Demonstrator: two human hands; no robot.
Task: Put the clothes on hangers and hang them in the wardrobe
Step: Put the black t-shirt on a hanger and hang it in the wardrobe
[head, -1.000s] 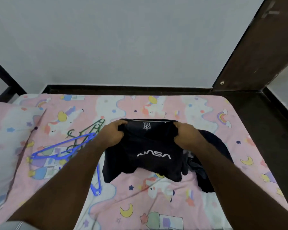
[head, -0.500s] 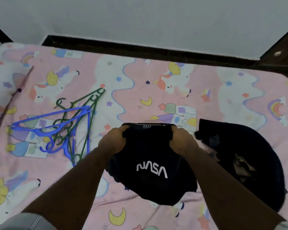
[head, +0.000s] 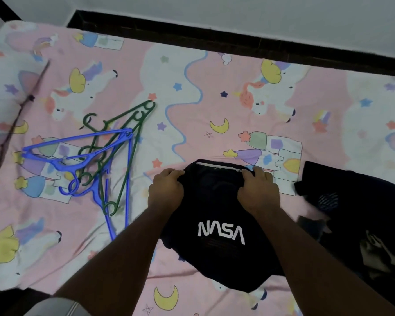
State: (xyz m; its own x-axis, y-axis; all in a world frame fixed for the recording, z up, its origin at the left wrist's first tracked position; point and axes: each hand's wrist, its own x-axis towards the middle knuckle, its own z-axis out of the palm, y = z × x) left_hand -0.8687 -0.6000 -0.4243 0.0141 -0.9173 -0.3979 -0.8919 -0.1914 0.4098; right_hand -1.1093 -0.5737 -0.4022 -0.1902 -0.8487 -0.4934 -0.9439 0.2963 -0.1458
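NASA T-shirt (head: 221, 224) lowered onto bedsheet (head: 192, 99); left hand (head: 165, 190) and right hand (head: 258, 192) still clench its shoulders. Hangers (head: 96, 156) left of fingers: next.

Soft, even indoor light, faint shadows, slight overall blur, wide-angle bending toward the edges

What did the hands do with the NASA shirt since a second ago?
Both hands, left and right, kept gripping the NASA shirt at the collar and lowered it onto the bedsheet. The hangers and the dark clothes pile stayed put.
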